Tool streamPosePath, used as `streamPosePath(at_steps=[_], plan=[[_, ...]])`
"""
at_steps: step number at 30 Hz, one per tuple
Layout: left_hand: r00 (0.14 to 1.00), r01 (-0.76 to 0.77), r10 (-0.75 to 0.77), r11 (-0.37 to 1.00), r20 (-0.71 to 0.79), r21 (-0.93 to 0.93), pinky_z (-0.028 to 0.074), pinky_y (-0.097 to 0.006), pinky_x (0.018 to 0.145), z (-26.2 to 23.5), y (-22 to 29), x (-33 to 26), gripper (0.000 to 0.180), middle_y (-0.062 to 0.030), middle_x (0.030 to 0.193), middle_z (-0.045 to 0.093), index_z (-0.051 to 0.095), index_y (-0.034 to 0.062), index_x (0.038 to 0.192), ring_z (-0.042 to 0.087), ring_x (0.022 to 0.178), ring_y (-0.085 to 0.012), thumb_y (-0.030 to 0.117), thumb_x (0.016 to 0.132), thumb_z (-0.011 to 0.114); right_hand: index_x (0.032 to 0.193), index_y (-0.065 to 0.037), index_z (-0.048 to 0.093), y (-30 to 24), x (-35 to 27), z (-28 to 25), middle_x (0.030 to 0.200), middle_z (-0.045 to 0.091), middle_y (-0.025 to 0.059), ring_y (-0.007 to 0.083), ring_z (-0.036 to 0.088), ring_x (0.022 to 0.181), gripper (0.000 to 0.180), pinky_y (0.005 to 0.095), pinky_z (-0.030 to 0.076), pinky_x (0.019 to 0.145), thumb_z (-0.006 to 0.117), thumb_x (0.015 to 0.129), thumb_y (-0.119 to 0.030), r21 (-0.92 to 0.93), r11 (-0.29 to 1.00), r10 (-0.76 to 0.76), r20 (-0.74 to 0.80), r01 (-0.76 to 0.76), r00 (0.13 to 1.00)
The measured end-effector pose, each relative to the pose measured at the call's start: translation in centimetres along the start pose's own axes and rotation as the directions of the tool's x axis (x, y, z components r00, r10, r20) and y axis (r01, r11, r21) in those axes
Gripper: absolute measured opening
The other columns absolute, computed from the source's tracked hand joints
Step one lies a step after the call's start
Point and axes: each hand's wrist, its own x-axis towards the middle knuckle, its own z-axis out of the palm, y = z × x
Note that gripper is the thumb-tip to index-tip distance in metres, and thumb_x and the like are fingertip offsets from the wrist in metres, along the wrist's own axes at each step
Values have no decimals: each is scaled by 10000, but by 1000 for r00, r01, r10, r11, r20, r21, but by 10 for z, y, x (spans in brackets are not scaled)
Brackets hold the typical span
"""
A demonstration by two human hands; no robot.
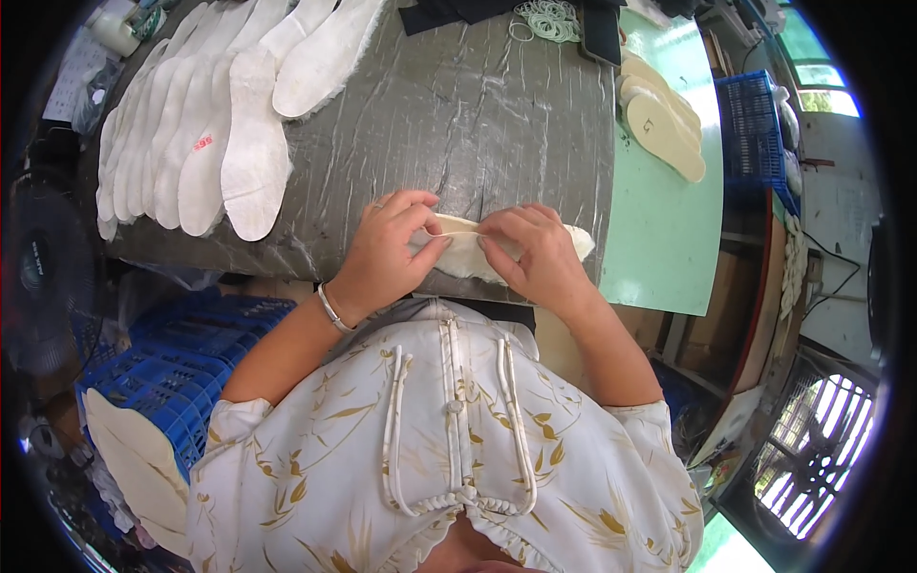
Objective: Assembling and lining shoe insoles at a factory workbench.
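A cream-white fleecy insole bundle (571, 241) lies crosswise at the near edge of the dark table. How many insoles are in it I cannot tell, since my hands cover much of it. My left hand (396, 241) is at its left end, thumb and fingers pinched together. From there a thin pale rubber band (458, 233) runs taut across the bundle to my right hand (527, 246), whose thumb and fingers pinch its other side. Whether the band passes around underneath is hidden.
Several white fleecy insoles (256, 143) lie overlapping at the far left of the table (430, 115). Loose rubber bands (549, 21) and a dark phone (601, 33) sit at the back. Beige insoles (666, 134) rest on the green board (659, 239). Blue crates (205, 334) stand below left.
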Motion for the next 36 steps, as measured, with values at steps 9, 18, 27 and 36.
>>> streamPosePath(at_steps=[9,18,27,36], plan=[[998,58,-57,991,15,-120,476,-385,915,2,-1,-17,151,-114,1064,689,637,54,848,659,983,-290,30,803,780,893,-28,724,-9,-9,-6,838,732,122,321,695,783,77,424,526,817,715,878,-104,88,992,88,49,-92,995],[995,-86,84,996,-59,-32,451,-369,868,-2,11,-31,216,-80,1040,670,619,92,833,636,919,-262,-13,765,796,1064,10,756,-18,-18,-19,945,752,173,286,732,830,229,362,569,756,737,872,-114,200,900,346,213,-387,914],[984,-159,159,987,-79,14,447,-380,882,1,15,-34,222,-69,1022,662,631,91,835,639,914,-257,-33,746,793,995,-28,786,-22,-15,-19,835,728,152,345,687,752,186,416,546,695,697,913,-169,162,941,251,258,-298,933],[987,-154,152,987,-43,-44,462,-374,891,5,10,-38,226,-82,1020,648,604,72,823,629,927,-265,-57,744,773,961,-56,797,-27,-10,-19,851,737,123,330,699,756,171,413,554,701,711,872,-173,73,947,277,313,-314,908]])
